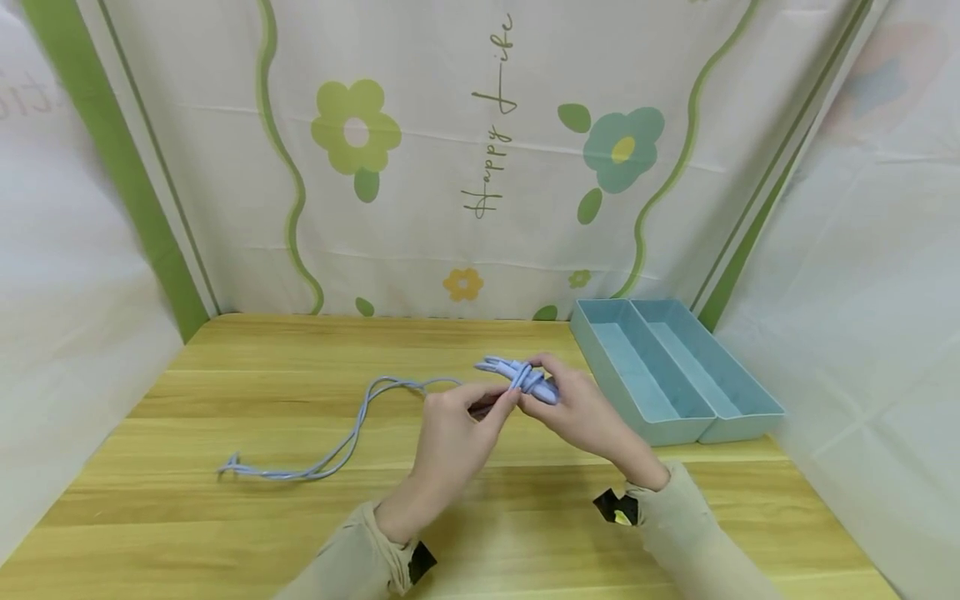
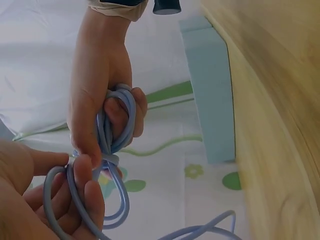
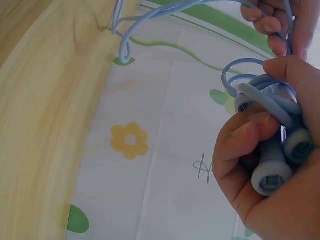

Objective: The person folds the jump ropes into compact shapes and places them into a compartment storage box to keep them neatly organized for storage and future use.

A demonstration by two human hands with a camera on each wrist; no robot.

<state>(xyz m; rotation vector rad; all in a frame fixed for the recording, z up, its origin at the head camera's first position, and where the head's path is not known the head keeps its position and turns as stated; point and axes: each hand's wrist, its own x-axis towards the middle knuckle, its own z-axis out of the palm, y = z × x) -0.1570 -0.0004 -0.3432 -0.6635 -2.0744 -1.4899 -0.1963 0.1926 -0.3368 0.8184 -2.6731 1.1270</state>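
A light blue jump rope [image 1: 522, 377] is partly bundled between the two hands above the table. My right hand [image 1: 581, 412] grips the bundle, its fingers curled around two handles [image 3: 272, 175] with round flared ends. Cord is wound across these handles, and a few loops [image 2: 124, 120] stick out of the bundle. My left hand [image 1: 453, 433], close beside the right, pinches the cord [image 2: 75, 192] between thumb and fingers. From there the doubled cord [image 1: 360, 425] trails left across the wooden table, ending in a small twisted tangle [image 1: 236, 468].
Two long blue-green bins [image 1: 652, 429] stand side by side at the table's right, behind the right hand. A white curtain [image 1: 450, 250] with flowers hangs along the back edge, and white cloth flanks both sides of the wooden table [image 1: 187, 533].
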